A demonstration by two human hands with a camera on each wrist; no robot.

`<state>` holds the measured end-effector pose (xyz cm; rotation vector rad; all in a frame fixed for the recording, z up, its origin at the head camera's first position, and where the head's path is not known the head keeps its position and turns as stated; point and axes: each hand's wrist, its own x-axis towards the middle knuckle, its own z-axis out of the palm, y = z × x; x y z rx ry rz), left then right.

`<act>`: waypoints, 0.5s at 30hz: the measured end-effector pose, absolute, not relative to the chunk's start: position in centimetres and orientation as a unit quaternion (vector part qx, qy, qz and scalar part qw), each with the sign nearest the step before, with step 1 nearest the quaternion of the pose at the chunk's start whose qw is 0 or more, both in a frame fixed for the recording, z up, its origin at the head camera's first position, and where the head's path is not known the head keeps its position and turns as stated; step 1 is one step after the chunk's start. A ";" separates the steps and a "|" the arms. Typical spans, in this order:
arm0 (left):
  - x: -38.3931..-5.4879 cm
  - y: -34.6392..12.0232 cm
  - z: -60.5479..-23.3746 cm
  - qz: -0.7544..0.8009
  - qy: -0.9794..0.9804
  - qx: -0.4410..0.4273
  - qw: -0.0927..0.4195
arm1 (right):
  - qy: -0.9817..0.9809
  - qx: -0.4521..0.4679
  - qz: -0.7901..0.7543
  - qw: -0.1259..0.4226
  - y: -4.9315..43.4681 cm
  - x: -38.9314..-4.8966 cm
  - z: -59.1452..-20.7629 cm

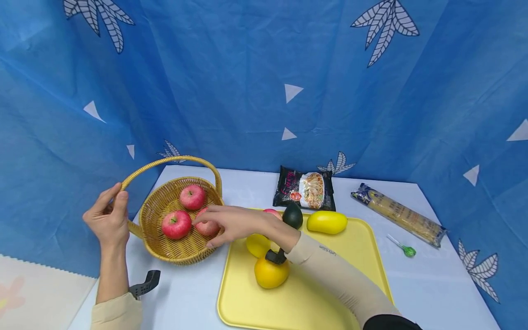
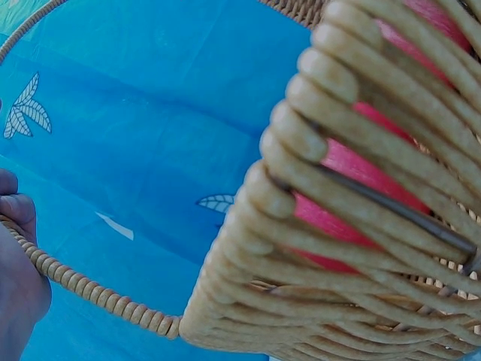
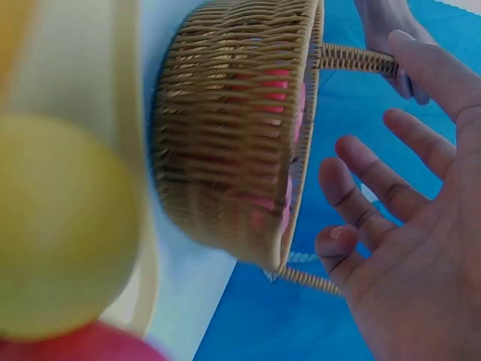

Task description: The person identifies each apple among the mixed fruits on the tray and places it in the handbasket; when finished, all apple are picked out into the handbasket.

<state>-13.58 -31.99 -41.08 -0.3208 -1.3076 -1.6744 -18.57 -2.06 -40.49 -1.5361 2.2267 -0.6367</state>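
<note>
A round wicker basket stands on the left of the table, tilted in the head view. Inside lie two red apples and a paler red apple, partly covered by fingers. My left hand grips the left side of the basket's arched handle; the left wrist view shows this handle running into the woven side. Over the basket's right rim reaches my right hand. Its fingers are spread and the palm holds nothing in the right wrist view, where the hand faces the basket opening.
Under my right forearm is a yellow tray with an orange fruit, a yellow fruit, a dark green avocado, a mango and a reddish fruit. Behind lies a black noodle packet; rightward, bagged pasta and a green lollipop.
</note>
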 end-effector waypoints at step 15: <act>-13.7 -32.2 -41.2 -0.685 -0.538 -0.138 0.472 | 0.825 -0.488 -0.233 0.166 6.3 -19.2 -41.1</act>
